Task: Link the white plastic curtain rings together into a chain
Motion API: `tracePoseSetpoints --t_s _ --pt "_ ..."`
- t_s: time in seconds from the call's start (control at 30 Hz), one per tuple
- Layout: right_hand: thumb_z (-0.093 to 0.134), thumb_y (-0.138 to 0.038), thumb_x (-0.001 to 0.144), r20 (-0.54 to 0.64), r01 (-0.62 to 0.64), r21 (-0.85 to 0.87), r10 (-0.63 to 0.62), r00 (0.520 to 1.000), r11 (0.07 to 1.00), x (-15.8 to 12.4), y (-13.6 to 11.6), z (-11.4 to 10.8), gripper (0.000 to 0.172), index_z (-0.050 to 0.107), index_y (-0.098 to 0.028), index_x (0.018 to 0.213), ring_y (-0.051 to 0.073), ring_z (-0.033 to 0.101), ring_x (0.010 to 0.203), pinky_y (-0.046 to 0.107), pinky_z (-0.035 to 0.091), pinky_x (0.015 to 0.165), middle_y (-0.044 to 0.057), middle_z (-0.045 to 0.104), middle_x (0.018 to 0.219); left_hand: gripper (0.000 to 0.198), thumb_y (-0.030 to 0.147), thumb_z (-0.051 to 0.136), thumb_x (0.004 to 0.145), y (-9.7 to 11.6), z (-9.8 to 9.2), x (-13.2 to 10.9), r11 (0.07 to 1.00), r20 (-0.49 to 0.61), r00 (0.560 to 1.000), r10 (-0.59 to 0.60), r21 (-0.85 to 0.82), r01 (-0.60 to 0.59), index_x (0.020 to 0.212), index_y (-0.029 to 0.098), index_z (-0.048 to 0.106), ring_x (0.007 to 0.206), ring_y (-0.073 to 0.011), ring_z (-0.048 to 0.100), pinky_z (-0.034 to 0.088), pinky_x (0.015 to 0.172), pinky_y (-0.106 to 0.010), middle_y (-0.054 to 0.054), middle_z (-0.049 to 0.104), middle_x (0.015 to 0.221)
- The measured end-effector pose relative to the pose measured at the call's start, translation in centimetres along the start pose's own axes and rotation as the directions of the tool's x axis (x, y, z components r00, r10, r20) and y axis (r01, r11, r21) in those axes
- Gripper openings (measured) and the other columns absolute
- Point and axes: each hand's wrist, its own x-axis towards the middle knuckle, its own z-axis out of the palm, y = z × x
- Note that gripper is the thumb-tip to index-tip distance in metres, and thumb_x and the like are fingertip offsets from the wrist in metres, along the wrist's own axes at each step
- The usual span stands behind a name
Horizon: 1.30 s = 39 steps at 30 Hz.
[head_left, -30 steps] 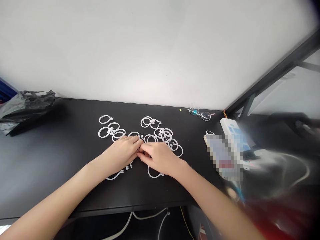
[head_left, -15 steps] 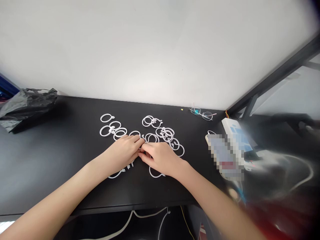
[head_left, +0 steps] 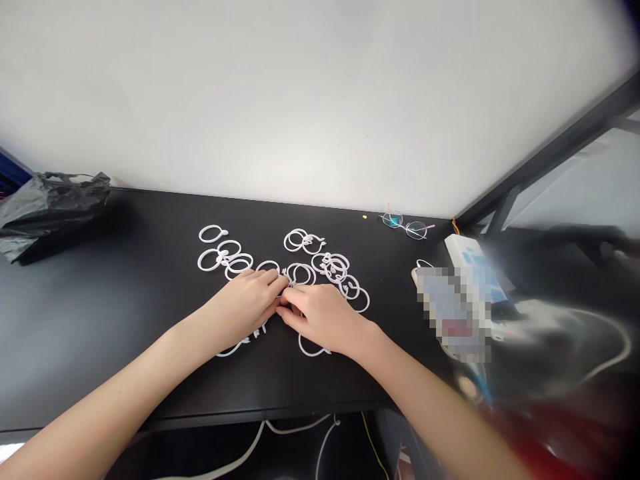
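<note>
My left hand (head_left: 254,295) and my right hand (head_left: 315,312) meet at the fingertips low over the black desk. Both have their fingers closed in a pinch, apparently on a white plastic curtain ring, most of it covered by the fingers. Around them lie many similar open-clasp rings. A loose ring (head_left: 225,233) rests at the far left of the spread, near a linked cluster beyond my left hand. More overlapping rings (head_left: 334,269) lie behind and to the right of my right hand. One ring (head_left: 311,355) is partly under my right wrist.
A black plastic bag (head_left: 60,210) sits at the left on the desk (head_left: 145,293). Eyeglasses (head_left: 404,225) lie near the wall. To the right are a pixelated phone (head_left: 450,307) and a white box-like strip (head_left: 467,260) with cables. More cables (head_left: 255,450) hang below the desk edge.
Both hands stay together in nearly the same pinch. The view has shifted slightly; no ring has clearly moved on the desk.
</note>
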Motion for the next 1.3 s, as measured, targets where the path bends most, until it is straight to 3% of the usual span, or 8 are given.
tracePoseSetpoints --t_s 1.3 --pt "0.053 -0.025 0.094 -0.033 -0.006 0.01 0.007 0.999 1.0 0.06 0.33 0.25 0.018 0.059 -0.016 0.08 0.011 0.055 0.061 0.023 0.033 0.057 -0.001 0.061 0.071 0.013 0.009 0.044 0.091 -0.14 0.02 0.2 0.999 -0.032 0.999 -0.004 -0.037 0.003 0.084 0.017 0.052 0.071 -0.017 0.057 0.046 0.068 -0.03 -0.004 0.058 0.082"
